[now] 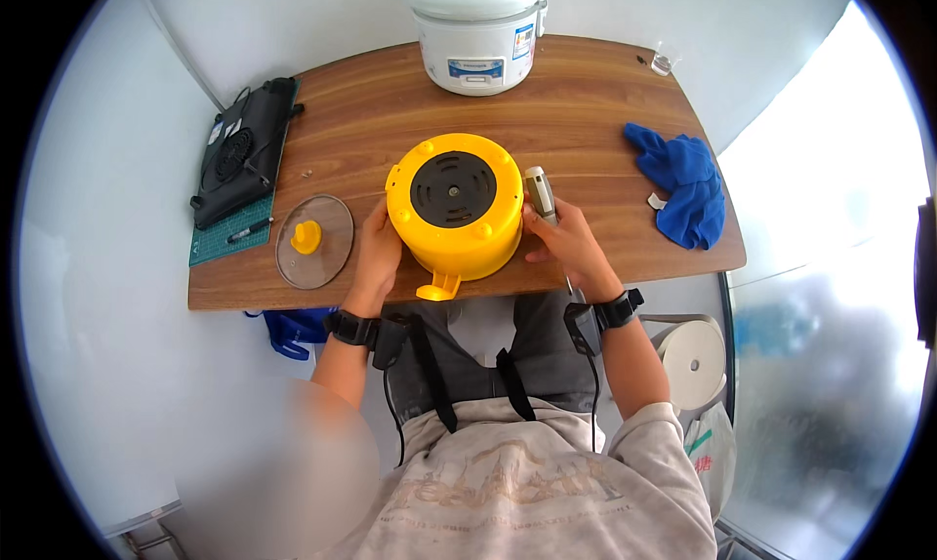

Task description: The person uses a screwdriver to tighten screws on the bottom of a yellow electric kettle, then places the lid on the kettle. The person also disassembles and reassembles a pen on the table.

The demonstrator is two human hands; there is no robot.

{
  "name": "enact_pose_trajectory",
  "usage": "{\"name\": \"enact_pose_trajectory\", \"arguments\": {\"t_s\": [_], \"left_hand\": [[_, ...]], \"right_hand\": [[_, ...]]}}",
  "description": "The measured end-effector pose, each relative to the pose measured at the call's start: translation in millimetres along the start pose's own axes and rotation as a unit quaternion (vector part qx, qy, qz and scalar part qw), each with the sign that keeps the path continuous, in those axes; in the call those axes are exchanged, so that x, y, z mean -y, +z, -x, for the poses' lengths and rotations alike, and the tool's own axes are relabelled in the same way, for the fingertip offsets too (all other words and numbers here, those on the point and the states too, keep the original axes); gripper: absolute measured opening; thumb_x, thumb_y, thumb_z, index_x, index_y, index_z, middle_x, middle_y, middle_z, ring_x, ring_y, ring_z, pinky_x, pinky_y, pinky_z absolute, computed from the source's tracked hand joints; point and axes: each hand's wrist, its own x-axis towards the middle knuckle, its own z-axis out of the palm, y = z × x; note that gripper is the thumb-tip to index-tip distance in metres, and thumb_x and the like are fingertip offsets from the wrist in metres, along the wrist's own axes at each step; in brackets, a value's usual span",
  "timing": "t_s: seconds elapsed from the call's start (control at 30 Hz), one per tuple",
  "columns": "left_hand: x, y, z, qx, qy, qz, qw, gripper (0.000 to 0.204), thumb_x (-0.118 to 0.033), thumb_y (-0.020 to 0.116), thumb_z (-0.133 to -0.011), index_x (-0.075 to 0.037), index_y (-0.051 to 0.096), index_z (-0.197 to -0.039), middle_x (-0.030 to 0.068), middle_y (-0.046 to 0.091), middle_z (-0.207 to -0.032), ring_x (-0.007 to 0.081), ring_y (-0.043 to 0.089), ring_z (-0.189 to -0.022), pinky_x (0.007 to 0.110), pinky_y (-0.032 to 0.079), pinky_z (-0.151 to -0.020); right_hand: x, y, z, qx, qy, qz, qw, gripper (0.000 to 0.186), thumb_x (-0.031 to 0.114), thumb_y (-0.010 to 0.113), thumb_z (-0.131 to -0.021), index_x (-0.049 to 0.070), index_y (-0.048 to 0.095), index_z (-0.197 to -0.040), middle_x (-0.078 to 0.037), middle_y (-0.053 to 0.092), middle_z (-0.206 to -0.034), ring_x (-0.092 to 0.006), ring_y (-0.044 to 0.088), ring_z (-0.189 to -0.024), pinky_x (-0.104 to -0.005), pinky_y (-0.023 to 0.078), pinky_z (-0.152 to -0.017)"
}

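Observation:
A yellow electric pot [468, 246] rests upside down near the table's front edge. Its black slotted base plate [454, 188] faces up, and its handle [439, 287] points toward me. My left hand [379, 253] grips the pot's left side, fingertips partly hidden by the wall. In my right hand [571, 243] is a screwdriver [539, 194], its light grey handle up and its shaft pointing down toward me. That hand is close against the pot's right side; whether its fingers also touch the pot I cannot tell. A glass lid [330, 238] with a yellow knob lies left of my left hand.
A black appliance [234, 155] lies on a green cutting mat [210, 245] at the left, with a marker pen [250, 230] in front. A white rice cooker [478, 33] stands at the back. A blue cloth [688, 184] and a small clear cup [663, 64] are at the right.

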Motion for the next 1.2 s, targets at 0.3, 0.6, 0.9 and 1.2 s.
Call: {"name": "enact_pose_trajectory", "arguments": {"t_s": [0.3, 0.6, 0.9, 1.2], "left_hand": [[4.3, -1.0, -7.6, 0.008, -0.003, 0.017, 1.000, 0.030, -0.010, 0.045, -0.108, 0.002, 0.059, -0.132, 0.0075, 0.067, -0.123, 0.0140, 0.061, -0.111, 0.025, 0.047, -0.095], [-25.9, -15.2, 0.8, -0.027, 0.047, -0.080, 0.995, 0.028, -0.005, 0.049, -0.102, -0.002, 0.055, -0.129, 0.0125, 0.061, -0.131, 0.0218, 0.059, -0.121, 0.032, 0.045, -0.105], [-81.0, -8.4, 0.0, 0.046, 0.266, -0.180, 0.946, 0.023, -0.001, 0.048, -0.097, -0.004, 0.060, -0.116, 0.0141, 0.066, -0.123, 0.0279, 0.063, -0.118, 0.037, 0.050, -0.100], [-95.2, 9.0, -32.1, 0.130, 0.310, -0.354, 0.873, 0.027, 0.009, 0.047, -0.093, -0.003, 0.067, -0.106, 0.0138, 0.072, -0.110, 0.0316, 0.068, -0.106, 0.036, 0.054, -0.094]], "right_hand": [[-4.0, -1.1, -2.1, -0.016, 0.005, 0.026, 1.000, 0.039, 0.030, 0.065, -0.101, 0.004, 0.064, -0.129, 0.003, 0.060, -0.087, -0.0046, 0.045, -0.065, -0.0239, 0.039, -0.051], [-3.5, -11.0, 2.0, -0.097, -0.086, 0.115, 0.985, 0.024, 0.024, 0.066, -0.100, 0.006, 0.056, -0.113, 0.003, 0.052, -0.084, -0.0040, 0.044, -0.074, -0.0211, 0.035, -0.060], [82.0, -5.2, 40.9, -0.088, -0.211, 0.044, 0.973, 0.013, 0.017, 0.065, -0.098, 0.007, 0.057, -0.101, 0.004, 0.049, -0.073, -0.0037, 0.048, -0.061, -0.0208, 0.038, -0.054], [192.4, 29.2, 74.9, -0.133, -0.324, 0.264, 0.899, 0.035, 0.010, 0.071, -0.090, 0.002, 0.056, -0.121, -0.007, 0.065, -0.087, -0.0157, 0.069, -0.085, -0.0295, 0.058, -0.078]]}}
